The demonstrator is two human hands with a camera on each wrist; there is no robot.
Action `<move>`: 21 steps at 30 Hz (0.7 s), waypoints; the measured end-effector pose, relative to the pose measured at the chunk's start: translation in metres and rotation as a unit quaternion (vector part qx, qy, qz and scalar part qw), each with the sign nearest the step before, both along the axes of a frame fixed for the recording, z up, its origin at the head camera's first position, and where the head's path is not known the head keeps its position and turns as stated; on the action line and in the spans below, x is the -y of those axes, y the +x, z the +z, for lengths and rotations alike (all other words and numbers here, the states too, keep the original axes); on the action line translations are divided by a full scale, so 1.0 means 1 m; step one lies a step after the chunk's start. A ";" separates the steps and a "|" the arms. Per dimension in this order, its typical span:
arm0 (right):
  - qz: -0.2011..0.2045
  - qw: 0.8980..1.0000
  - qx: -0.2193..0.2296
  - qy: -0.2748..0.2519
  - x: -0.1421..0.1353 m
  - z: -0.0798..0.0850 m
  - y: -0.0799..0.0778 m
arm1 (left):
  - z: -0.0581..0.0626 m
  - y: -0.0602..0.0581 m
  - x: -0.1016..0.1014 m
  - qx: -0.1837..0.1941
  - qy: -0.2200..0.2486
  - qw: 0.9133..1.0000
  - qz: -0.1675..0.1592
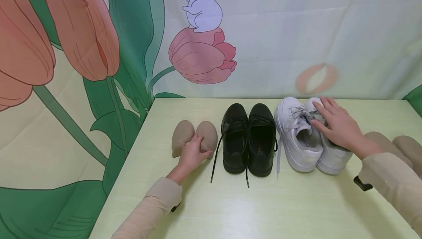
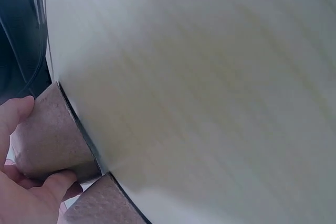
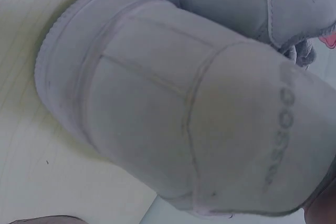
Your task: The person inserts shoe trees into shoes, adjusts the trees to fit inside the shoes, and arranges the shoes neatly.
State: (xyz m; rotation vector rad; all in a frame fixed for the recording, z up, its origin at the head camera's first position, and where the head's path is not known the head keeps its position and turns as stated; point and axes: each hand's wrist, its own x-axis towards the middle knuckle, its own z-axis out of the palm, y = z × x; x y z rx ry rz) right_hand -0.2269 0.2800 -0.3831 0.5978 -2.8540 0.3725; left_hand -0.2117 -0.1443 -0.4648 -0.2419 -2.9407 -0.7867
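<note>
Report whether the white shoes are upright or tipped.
Upright: both white shoes stand soles down on the table, with the nearer-to-centre one's opening plainly facing up.

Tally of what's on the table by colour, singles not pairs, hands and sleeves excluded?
White shoes: 2
Black shoes: 2
Taupe rounded pieces: 4 (2 by the left hand, 2 at far right, partly hidden by the right sleeve)
Total: 8
</note>
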 end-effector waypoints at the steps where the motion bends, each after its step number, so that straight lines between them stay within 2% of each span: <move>1: 0.002 1.000 0.000 0.001 0.001 0.001 0.000 | 0.001 0.000 0.000 0.004 0.001 1.000 0.001; 10: 0.015 1.000 -0.003 0.011 0.013 0.002 0.000 | 0.011 0.003 0.000 0.020 -0.007 1.000 0.002; 21: 0.045 0.999 -0.009 0.007 0.021 -0.004 -0.002 | 0.023 0.007 0.001 0.012 0.001 1.000 -0.010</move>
